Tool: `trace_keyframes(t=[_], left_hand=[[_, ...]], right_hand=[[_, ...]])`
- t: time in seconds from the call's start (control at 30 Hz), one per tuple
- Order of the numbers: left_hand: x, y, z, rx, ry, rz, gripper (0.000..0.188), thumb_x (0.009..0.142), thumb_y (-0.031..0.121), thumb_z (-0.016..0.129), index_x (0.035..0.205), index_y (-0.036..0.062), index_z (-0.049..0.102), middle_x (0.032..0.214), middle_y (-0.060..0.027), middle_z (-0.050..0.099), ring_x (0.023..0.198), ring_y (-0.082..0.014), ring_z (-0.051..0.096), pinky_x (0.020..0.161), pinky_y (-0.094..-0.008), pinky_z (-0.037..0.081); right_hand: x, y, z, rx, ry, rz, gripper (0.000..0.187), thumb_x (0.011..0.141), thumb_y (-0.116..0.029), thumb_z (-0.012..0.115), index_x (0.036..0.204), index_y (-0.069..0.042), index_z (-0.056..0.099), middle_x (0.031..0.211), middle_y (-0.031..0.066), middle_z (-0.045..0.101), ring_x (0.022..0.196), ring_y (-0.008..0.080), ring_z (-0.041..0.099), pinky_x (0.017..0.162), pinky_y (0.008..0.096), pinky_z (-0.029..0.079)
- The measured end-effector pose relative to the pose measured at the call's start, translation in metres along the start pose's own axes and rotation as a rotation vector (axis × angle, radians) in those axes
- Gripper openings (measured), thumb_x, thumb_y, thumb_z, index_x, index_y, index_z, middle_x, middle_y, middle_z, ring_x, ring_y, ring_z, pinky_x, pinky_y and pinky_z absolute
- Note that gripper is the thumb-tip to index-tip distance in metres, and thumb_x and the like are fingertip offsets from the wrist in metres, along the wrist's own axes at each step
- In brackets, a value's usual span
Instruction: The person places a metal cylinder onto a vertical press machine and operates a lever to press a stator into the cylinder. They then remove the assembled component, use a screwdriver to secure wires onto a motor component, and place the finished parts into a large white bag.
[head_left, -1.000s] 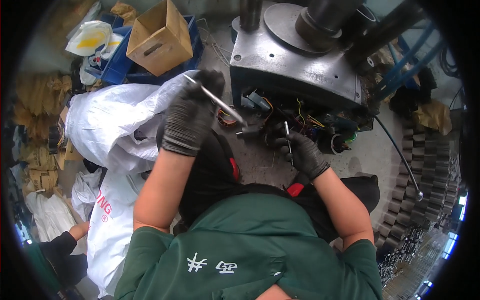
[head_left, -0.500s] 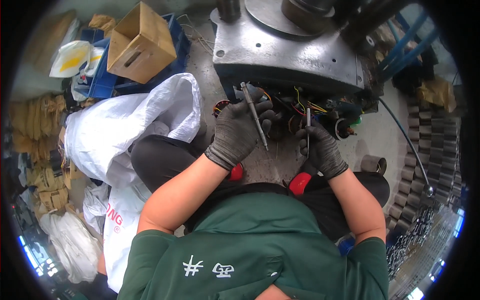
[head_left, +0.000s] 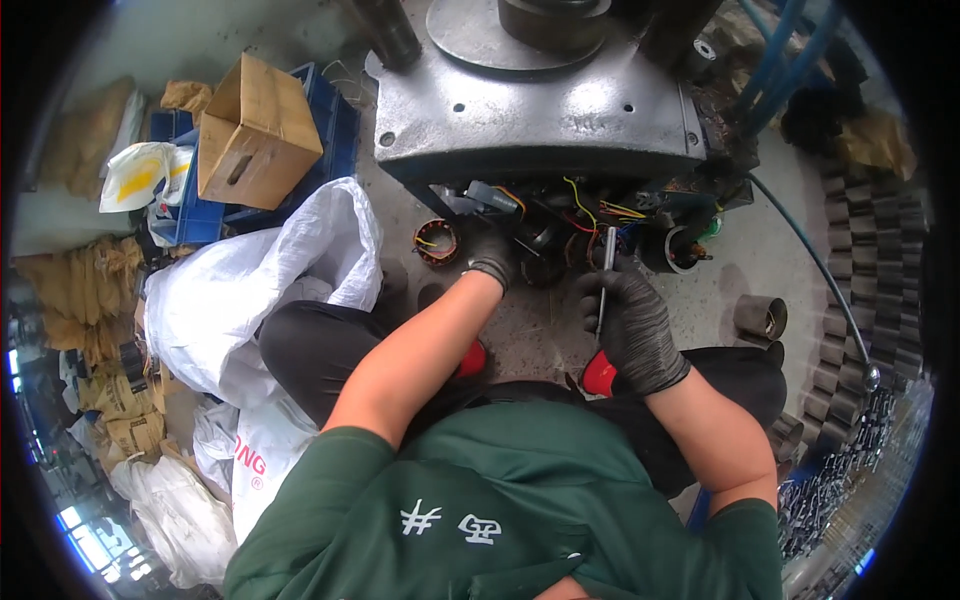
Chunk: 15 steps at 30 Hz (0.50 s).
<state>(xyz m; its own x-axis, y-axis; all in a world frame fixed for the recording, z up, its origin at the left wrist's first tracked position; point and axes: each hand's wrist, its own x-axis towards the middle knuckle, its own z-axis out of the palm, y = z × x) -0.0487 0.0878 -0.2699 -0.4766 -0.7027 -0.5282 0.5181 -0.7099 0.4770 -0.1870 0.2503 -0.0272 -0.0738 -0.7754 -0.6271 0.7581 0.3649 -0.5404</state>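
My left hand (head_left: 490, 252), in a dark grey glove, reaches low beneath the front edge of the machine. The thin end of a metal shaft (head_left: 525, 248) sticks out beside it; the rest and most of the fingers are hidden. A ring-shaped motor stator (head_left: 437, 242) with copper windings and yellow wires lies just left of this hand. My right hand (head_left: 638, 325), gloved alike, is closed around another slim metal shaft (head_left: 609, 250), held nearly upright. Just beyond that hand stand more stators, one of them in a metal housing (head_left: 670, 250), among coloured wires.
A heavy steel machine bed (head_left: 540, 125) overhangs the wired parts. At left are a white woven sack (head_left: 225, 300), a cardboard box (head_left: 260, 135) and blue crates (head_left: 335, 130). A metal sleeve (head_left: 760, 317) lies at right, before stacked metal cylinders (head_left: 850, 290). A cable (head_left: 810, 255) crosses there.
My left hand has moved forward and down under the machine edge, taking the metal shaft from in front of me. My right hand keeps its shaft. The view has shifted somewhat.
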Motion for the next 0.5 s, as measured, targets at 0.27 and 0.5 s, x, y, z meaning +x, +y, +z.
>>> trace_keyframes(t=[0.27, 0.5], left_hand=[[0.096, -0.038, -0.001, 2.281, 0.143, 0.302, 0.043, 0.094, 0.045, 0.059, 0.125, 0.0157, 0.067, 0.113, -0.0124, 0.072, 0.101, -0.0319, 0.068, 0.084, -0.0437, 0.054], [0.091, -0.005, -0.038, 2.719, 0.058, 0.434, 0.034, 0.098, 0.037, 0.055, 0.115, 0.0153, 0.074, 0.111, -0.0122, 0.074, 0.1, -0.0326, 0.07, 0.083, -0.0461, 0.053]], right_hand=[[0.008, 0.012, -0.013, 0.04, 0.091, -0.032, 0.043, 0.093, -0.016, 0.057, 0.135, -0.015, 0.049, 0.094, 0.0017, 0.061, 0.076, 0.0148, 0.055, 0.066, 0.0307, 0.045], [0.013, 0.009, -0.011, -0.007, 0.065, 0.026, 0.048, 0.093, -0.014, 0.054, 0.141, -0.012, 0.047, 0.093, 0.0024, 0.061, 0.073, 0.0124, 0.054, 0.064, 0.0283, 0.044]])
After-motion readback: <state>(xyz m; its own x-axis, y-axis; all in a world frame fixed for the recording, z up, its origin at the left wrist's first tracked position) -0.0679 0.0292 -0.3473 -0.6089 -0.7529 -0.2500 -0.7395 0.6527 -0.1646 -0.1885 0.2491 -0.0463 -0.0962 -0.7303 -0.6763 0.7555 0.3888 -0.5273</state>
